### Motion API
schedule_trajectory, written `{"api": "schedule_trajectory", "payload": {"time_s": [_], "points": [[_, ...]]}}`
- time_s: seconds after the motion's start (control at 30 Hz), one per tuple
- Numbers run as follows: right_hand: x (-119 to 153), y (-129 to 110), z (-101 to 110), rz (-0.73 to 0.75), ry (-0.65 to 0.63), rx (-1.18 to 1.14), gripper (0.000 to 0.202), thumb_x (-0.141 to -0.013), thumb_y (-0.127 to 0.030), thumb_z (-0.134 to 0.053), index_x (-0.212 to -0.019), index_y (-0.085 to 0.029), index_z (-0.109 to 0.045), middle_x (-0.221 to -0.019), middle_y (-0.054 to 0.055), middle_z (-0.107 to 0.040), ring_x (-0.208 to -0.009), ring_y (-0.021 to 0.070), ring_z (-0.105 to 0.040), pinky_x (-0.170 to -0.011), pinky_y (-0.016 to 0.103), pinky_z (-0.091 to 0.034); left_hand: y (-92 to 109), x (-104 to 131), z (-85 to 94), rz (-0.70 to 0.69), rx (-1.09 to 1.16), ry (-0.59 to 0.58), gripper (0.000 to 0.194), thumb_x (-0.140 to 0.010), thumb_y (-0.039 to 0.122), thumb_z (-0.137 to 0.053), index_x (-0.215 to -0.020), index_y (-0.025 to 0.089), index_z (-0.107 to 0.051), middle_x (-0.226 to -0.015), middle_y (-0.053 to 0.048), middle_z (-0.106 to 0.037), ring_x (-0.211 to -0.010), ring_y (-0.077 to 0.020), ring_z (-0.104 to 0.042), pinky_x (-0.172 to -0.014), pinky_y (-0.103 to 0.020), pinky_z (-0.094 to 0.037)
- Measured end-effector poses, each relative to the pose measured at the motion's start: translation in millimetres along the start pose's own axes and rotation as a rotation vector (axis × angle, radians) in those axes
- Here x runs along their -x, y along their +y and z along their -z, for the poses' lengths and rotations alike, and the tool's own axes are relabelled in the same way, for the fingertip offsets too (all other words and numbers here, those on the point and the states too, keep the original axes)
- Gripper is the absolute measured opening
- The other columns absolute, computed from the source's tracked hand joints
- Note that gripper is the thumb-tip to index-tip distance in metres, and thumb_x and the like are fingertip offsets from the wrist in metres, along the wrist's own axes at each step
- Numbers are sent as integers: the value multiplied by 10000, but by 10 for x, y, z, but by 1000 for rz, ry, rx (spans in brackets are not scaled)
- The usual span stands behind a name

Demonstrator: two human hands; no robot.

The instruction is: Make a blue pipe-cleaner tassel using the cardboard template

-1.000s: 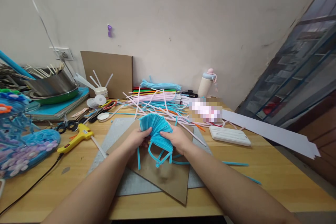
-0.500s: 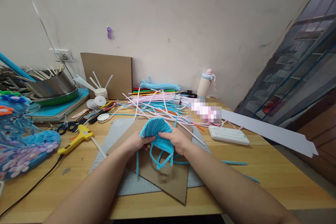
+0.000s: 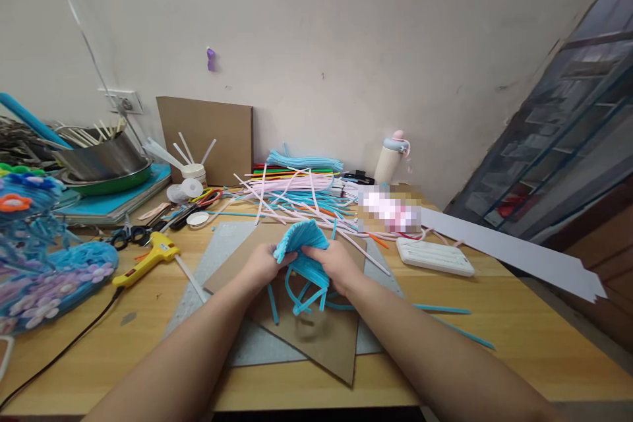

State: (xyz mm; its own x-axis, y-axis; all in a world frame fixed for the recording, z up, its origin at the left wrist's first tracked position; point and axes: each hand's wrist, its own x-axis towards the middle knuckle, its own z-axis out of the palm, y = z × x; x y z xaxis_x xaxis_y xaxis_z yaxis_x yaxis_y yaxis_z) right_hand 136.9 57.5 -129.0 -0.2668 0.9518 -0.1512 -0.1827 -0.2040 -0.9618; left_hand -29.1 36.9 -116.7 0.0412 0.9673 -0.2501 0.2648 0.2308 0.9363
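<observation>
A fan-shaped blue piece made of fuzzy stems [image 3: 307, 247] is held up over the middle of the table. My left hand [image 3: 264, 265] pinches its left edge, thumb on the front. On the right side, my right hand [image 3: 337, 264] grips it, with its thumb across the front. Loops and loose ends of blue stem hang below the piece. Beneath lies a brown cardboard sheet [image 3: 326, 343] on a grey cutting mat [image 3: 247, 349]. The fingers behind the piece are hidden.
Left are a yellow glue gun [image 3: 148, 260], scissors [image 3: 129, 232], a metal bowl [image 3: 101, 158] and a flowered blue piece [image 3: 59, 283]. Behind lie pink and blue stems [image 3: 291, 188] and a bottle [image 3: 388, 161]. A white case [image 3: 435, 257] sits right.
The blue piece has been squeezed narrower at the top and its left edge has folded inward. The view has shifted slightly, and the hanging stem on the left now slants.
</observation>
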Motion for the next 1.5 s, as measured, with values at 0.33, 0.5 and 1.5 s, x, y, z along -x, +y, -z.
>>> {"api": "schedule_trajectory", "payload": {"time_s": [0.33, 0.5, 1.5], "points": [[-29, -55, 27, -77, -101, -142, 394, -531, -338, -800, -837, -125, -672, -760, 72, -707, -672, 232, -666, -727, 410, -519, -3, 45, 6, 60, 141, -270, 450, -645, 576, -651, -633, 136, -560, -552, -27, -583, -450, -108, -473, -407, -222, -323], [-20, -62, -6, -86, -104, -184, 366, -549, -317, -791, -835, -133, -655, -748, 59, -702, -647, 216, -661, -686, 390, -530, -38, 4, -10, 47, 184, -246, 405, -658, 526, -669, -600, 143, -548, -512, -18, -564, -420, -99, -447, -416, -229, -299], [-45, -31, -13, -152, -127, -253, 220, -513, -169, -790, -698, -124, -678, -686, 34, -686, -566, 124, -606, -476, 201, -426, -62, -85, 65, 122, 467, -149, 335, -636, 412, -710, -628, 133, -525, -560, 25, -493, -459, -70, -456, -459, -204, -374]]}}
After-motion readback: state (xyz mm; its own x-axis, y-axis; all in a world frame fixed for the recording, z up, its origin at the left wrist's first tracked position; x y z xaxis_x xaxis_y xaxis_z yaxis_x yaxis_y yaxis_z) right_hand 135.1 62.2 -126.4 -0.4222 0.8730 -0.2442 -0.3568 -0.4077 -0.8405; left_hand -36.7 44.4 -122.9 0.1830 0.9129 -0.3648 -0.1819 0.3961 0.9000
